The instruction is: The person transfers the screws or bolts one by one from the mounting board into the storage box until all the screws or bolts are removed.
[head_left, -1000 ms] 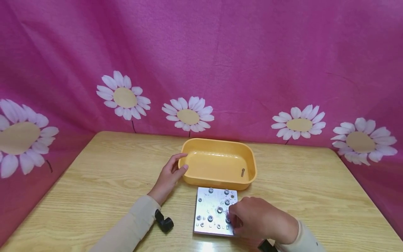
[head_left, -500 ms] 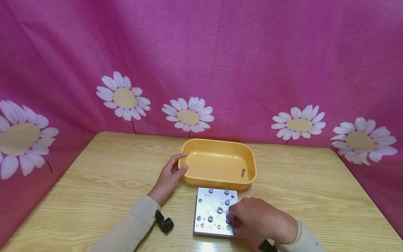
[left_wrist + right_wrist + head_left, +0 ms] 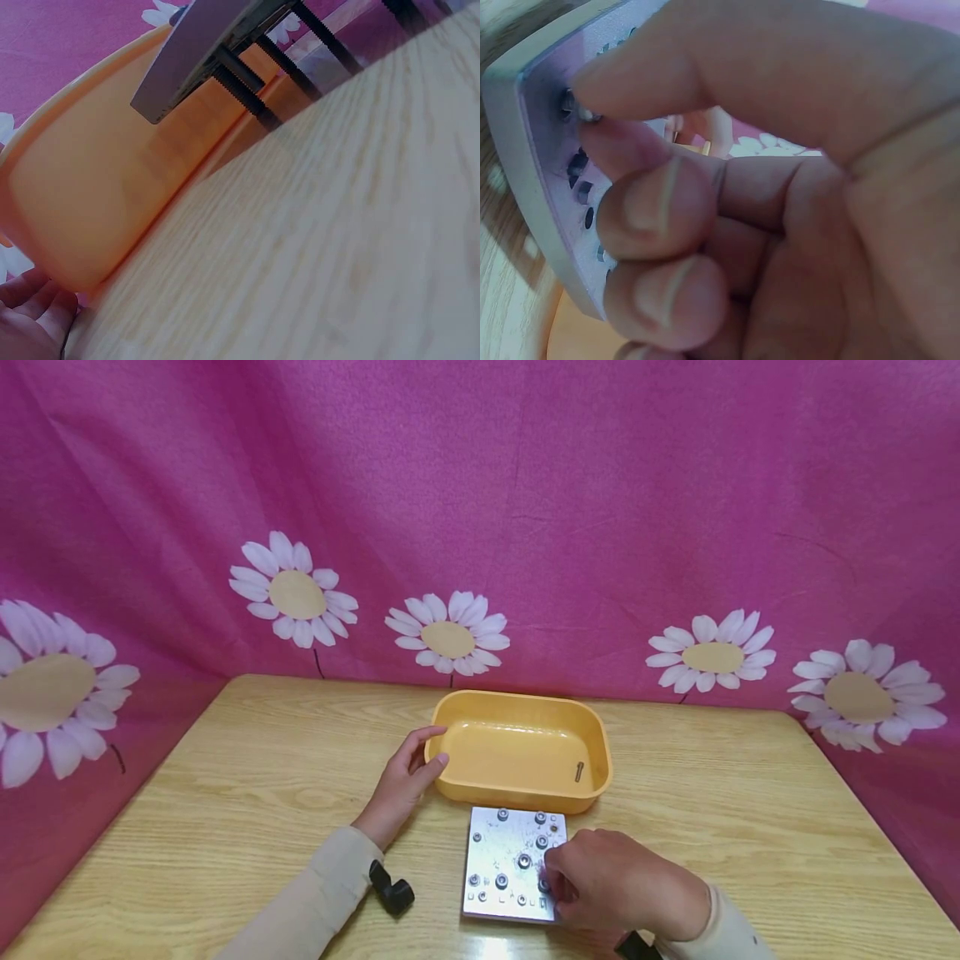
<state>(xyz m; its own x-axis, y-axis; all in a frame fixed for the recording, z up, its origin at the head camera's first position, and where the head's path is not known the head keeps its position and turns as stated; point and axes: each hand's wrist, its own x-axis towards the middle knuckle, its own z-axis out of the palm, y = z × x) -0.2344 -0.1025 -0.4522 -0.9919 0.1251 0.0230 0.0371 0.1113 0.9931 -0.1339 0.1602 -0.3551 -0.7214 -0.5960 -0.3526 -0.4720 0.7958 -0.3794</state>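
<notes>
A square metal plate carries several socket-head screws. Threaded shanks stick out beneath it in the left wrist view and hold it off the table. Over its right front corner, my right hand pinches a small screw between thumb and index finger, the other fingers curled; most of that screw is hidden. Behind the plate stands a yellow plastic tray. My left hand holds its left end, thumb and index finger at the rim. One loose screw lies inside the tray, towards the right.
The wooden table extends to both sides of the tray. A pink curtain with white flowers hangs behind the table's back edge. Black wrist mounts sit on both sleeves, close to the tabletop.
</notes>
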